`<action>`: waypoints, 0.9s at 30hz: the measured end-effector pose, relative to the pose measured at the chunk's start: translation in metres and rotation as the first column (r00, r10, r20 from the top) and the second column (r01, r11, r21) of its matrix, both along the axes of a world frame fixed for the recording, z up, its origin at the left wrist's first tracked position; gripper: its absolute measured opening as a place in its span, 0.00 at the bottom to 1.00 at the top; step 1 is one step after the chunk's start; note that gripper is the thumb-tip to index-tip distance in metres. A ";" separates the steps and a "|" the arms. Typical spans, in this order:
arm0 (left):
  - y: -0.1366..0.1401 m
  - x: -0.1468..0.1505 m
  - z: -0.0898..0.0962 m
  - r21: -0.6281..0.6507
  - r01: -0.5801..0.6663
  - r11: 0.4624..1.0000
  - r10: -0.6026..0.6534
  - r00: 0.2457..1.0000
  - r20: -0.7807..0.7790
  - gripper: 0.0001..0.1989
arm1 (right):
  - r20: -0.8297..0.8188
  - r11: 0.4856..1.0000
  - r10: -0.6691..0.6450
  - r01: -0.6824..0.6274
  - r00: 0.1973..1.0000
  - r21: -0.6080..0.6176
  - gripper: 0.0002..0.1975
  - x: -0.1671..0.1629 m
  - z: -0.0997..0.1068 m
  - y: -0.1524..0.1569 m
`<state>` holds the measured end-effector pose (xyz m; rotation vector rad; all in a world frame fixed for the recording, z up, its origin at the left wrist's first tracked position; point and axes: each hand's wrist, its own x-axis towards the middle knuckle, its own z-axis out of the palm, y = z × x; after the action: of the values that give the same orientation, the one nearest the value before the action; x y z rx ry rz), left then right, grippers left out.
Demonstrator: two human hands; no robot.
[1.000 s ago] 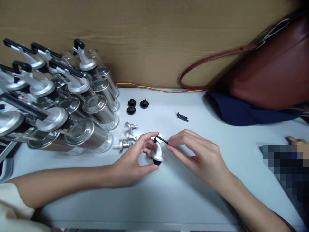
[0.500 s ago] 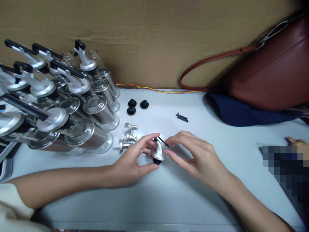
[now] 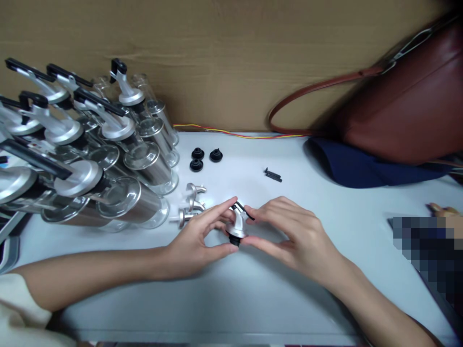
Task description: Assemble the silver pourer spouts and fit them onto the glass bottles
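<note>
The silver metal pourer with a curved spout and a black ribbed base (image 3: 236,228) stands roughly upright between the two hands, over the pale grey smooth tabletop (image 3: 253,299); whether its base touches down is hard to tell. The left hand (image 3: 197,241) is curved partly closed around it, thumb low by the black base, forefinger up at the hinged end of the slim black lever cap (image 3: 249,212). The right hand (image 3: 294,229) is half closed, its forefinger at the lever's free end and its thumb against the pourer's lower edge. For good work here, the left grip should brace the base firmly while the right forefinger presses lightly and squarely along the spout's line (a sideways push could twist so thin a lever at its hinge). Keeping fingertips off the pivot would probably let the lever swing freely.
</note>
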<state>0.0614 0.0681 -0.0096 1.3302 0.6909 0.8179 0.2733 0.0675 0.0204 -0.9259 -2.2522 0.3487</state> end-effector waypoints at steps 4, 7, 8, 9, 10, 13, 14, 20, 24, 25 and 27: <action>0.001 0.000 -0.001 -0.041 -0.003 0.999 0.004 1.000 0.030 0.35 | -0.020 0.999 0.017 -0.018 1.000 -0.051 0.11 -0.001 0.001 0.000; 0.002 0.000 -0.001 -0.087 -0.003 0.996 0.005 1.000 0.029 0.35 | -0.019 0.996 0.026 -0.027 0.999 -0.090 0.07 -0.001 0.001 0.000; 0.003 0.000 0.000 -0.097 -0.003 0.995 0.006 1.000 0.024 0.35 | -0.019 0.995 0.026 -0.028 0.999 -0.098 0.06 -0.001 0.002 0.000; 0.002 0.001 0.001 -0.103 -0.005 0.995 0.007 1.000 0.019 0.34 | -0.017 0.994 0.026 -0.027 1.000 -0.101 0.06 -0.002 0.002 -0.001; 0.002 0.001 0.002 -0.106 -0.009 0.994 0.010 1.000 0.013 0.34 | -0.017 0.995 0.023 -0.024 1.000 -0.100 0.06 -0.002 0.003 -0.001; 0.000 0.002 0.006 -0.118 -0.044 0.992 0.044 0.999 0.002 0.34 | -0.035 0.997 0.000 -0.003 0.999 -0.082 0.05 -0.003 0.005 -0.002; 0.000 0.002 0.007 -0.124 -0.057 0.991 0.059 0.998 0.006 0.33 | -0.045 0.997 -0.012 0.008 0.999 -0.072 0.05 -0.003 0.006 -0.002; 0.000 0.003 0.007 -0.143 -0.076 0.987 0.078 0.997 0.007 0.31 | 0.030 0.994 -0.088 0.090 0.996 -0.055 0.09 -0.002 0.007 0.000; 0.001 0.002 0.006 -0.162 -0.067 0.985 0.070 0.997 0.013 0.32 | 0.143 0.991 -0.031 0.049 0.989 -0.124 0.15 -0.002 0.007 0.001; 0.002 0.002 0.006 -0.175 -0.065 0.982 0.069 0.997 0.016 0.32 | 0.160 0.990 -0.016 0.039 0.987 -0.136 0.16 -0.002 0.007 0.001; 0.003 0.002 0.006 -0.200 -0.069 0.977 0.075 0.997 0.021 0.31 | 0.187 0.989 -0.004 0.031 0.982 -0.143 0.19 -0.002 0.006 0.001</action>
<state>0.0635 0.0706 -0.0037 1.1168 0.7816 0.8026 0.2714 0.0686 0.0267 -1.0929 -2.4123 0.4390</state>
